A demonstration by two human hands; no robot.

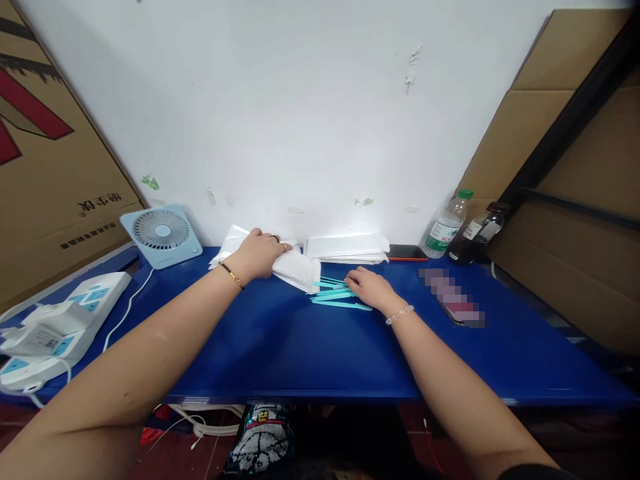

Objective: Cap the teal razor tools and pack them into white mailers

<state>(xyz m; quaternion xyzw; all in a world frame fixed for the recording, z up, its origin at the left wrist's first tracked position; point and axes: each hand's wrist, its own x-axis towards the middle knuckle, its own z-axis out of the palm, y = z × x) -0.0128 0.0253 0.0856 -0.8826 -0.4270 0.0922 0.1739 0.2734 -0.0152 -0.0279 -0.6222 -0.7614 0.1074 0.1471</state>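
turquoise sticks under the right fingers

Teal sticks look plastic, white packets papery, the blue tabletop smooth and glossy.

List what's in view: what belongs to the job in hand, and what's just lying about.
Likely the job:
- white packets, under the left hand
- teal sticks, at the right hand
- white stack, probably

Lying about:
- fan
- power strip
- green-capped bottle
- dark bottle
- pixelated item
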